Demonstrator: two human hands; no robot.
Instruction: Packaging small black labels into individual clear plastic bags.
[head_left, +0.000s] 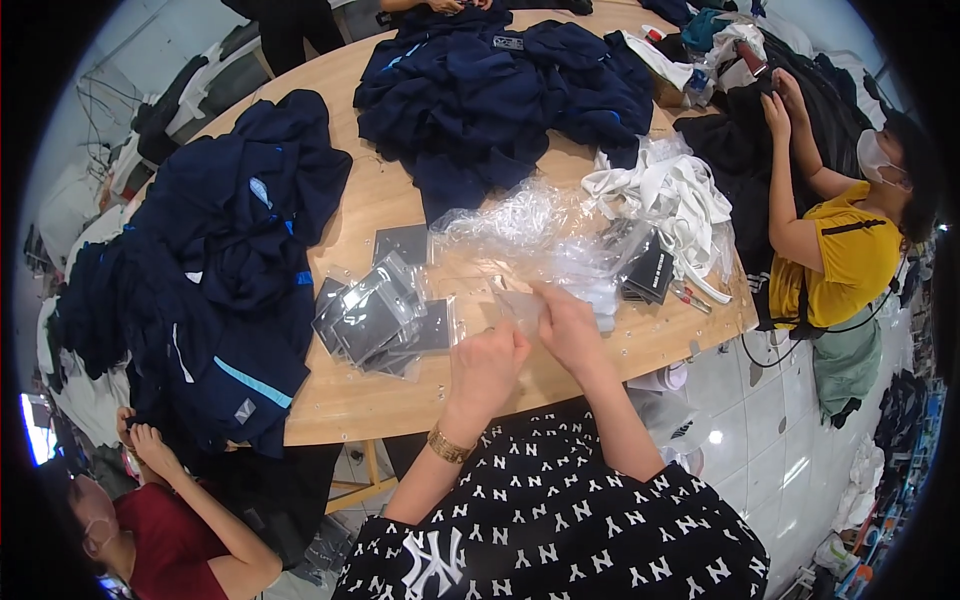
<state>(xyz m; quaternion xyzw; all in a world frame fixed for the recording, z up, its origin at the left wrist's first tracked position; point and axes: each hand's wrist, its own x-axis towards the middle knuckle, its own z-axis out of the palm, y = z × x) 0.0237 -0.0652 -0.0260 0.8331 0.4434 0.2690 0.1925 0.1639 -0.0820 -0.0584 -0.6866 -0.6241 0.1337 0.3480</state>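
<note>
My left hand is closed, fingers curled, at the near edge of the wooden table. Just right of it, my right hand pinches a small clear plastic bag, which spans the gap between both hands. Whether anything is inside the bag, I cannot tell. To the left lies a loose heap of dark square cards in clear bags. A stack of black cards rests to the right of my hands. Beyond them spreads a crumpled mass of clear plastic bags.
Navy garments are heaped at the left and far middle of the table. White fabric strips and small snips lie at right. One person in yellow works at right, another in dark red at lower left.
</note>
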